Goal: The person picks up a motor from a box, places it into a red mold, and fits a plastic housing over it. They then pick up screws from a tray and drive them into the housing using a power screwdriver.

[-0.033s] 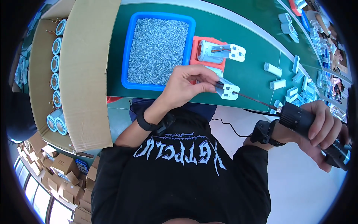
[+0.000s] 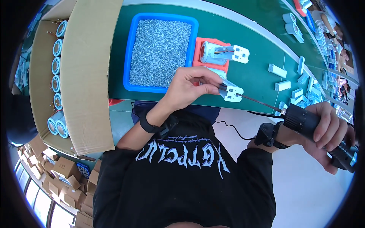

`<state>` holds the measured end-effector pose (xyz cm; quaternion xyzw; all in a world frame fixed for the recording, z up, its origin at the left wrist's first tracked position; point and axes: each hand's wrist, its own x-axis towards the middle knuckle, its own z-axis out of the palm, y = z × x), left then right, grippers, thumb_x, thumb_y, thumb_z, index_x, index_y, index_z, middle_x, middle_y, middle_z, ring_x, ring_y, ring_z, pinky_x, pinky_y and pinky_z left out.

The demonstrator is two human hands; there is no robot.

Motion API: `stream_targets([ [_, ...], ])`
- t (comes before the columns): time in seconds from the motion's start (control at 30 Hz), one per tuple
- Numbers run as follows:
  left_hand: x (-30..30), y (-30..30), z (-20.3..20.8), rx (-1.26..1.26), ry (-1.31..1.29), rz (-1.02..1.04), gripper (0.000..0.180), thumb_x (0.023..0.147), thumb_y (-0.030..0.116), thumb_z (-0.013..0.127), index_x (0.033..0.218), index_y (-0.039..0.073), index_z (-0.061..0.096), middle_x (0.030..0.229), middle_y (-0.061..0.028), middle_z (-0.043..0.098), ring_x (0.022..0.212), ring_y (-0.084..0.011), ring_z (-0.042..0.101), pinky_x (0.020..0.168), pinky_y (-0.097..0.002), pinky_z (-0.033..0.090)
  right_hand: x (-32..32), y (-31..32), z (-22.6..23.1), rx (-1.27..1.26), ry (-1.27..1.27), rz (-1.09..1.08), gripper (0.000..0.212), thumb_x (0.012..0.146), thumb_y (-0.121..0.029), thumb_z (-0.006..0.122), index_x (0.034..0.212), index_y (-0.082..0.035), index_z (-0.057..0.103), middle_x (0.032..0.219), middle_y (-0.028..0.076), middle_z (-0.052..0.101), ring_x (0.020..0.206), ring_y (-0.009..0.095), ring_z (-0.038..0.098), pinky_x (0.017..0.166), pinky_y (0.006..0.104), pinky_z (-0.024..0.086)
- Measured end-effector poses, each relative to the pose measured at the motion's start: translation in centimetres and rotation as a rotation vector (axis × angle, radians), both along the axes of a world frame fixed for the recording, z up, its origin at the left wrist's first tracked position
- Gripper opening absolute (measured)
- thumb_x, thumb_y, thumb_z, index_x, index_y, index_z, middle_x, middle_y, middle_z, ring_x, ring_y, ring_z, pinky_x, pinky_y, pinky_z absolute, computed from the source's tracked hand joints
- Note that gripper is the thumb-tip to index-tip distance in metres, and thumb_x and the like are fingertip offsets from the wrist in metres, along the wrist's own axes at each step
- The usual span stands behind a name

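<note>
Here's the green tabletop (image 2: 220,26) spanning the scene, and at far left stands the open cardboard box (image 2: 85,76), pale cylinders (image 2: 56,65) lined up inside. Right of it, the blue tray (image 2: 148,88) is loaded with small silvery screws (image 2: 159,53). Over on the right, the black power screwdriver (image 2: 300,121) points leftward, the right hand (image 2: 327,129) wrapped firmly around its body. The left hand (image 2: 192,85) has thumb and fingers pinched narrow on a white-ended bracket (image 2: 232,94), right by the tabletop's near edge, just nearer than the orange holder (image 2: 197,57). And the slim driver bit (image 2: 262,103) meets the bracket's white end!
</note>
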<state>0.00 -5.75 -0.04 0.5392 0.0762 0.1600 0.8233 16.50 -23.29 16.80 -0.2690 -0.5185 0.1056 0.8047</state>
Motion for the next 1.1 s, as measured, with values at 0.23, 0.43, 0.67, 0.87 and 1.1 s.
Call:
stream_targets([
  [0.23, 0.1, -0.2, 0.0, 0.114, -0.062, 0.022, 0.013, 0.068, -0.005, 0.072, 0.080, -0.002, 0.068, 0.081, -0.0087, 0.067, 0.070, -0.0168, 0.064, 0.062, -0.0286, 0.050, 0.1, 0.1, 0.3, -0.024, 0.009, 0.021, 0.064, 0.065, -0.060, 0.072, 0.099, -0.009, 0.058, 0.064, 0.001, 0.061, 0.048, 0.011, 0.061, 0.050, 0.0222, 0.056],
  [0.43, -0.4, 0.8, 1.9, 0.663, -0.282, 0.355, 0.014, 0.067, 0.001, 0.072, 0.080, 0.004, 0.069, 0.082, -0.0122, 0.064, 0.073, -0.0232, 0.063, 0.065, -0.0305, 0.049, -0.4, 2.3, 1.0, -0.131, -0.169, 0.172, 0.064, 0.070, -0.051, 0.074, 0.111, -0.008, 0.051, 0.070, 0.006, 0.060, 0.053, 0.015, 0.062, 0.052, 0.0268, 0.058],
  [0.67, -2.7, 4.5, 0.5, 1.154, 0.406, 0.032, 0.007, 0.069, 0.006, 0.071, 0.074, 0.005, 0.067, 0.086, -0.0089, 0.059, 0.087, -0.0248, 0.056, 0.074, -0.0348, 0.046, -1.4, 5.0, 1.2, -0.394, -0.289, 0.381, 0.030, 0.076, -0.026, 0.075, 0.087, -0.003, 0.059, 0.071, 0.008, 0.062, 0.057, 0.020, 0.063, 0.054, 0.0296, 0.058],
  [0.87, -2.7, 5.1, -0.4, 1.163, 0.436, 0.014, 0.005, 0.070, 0.005, 0.070, 0.071, 0.005, 0.064, 0.082, -0.0090, 0.059, 0.084, -0.0259, 0.056, 0.073, -0.0373, 0.046, -0.6, 5.3, 0.4, -0.344, -0.397, 0.473, 0.027, 0.078, -0.025, 0.075, 0.085, -0.005, 0.060, 0.071, 0.010, 0.062, 0.055, 0.019, 0.062, 0.052, 0.0294, 0.056],
  [1.1, -2.9, 6.2, -0.5, 0.895, 0.366, 0.048, 0.010, 0.073, 0.002, 0.068, 0.084, 0.004, 0.070, 0.074, -0.0088, 0.065, 0.064, -0.0220, 0.062, 0.056, -0.0302, 0.048, -1.7, 5.4, -0.3, -0.354, -0.404, 0.357, 0.079, 0.069, -0.063, 0.070, 0.126, -0.015, 0.042, 0.079, 0.007, 0.059, 0.057, 0.015, 0.062, 0.054, 0.0225, 0.055],
])
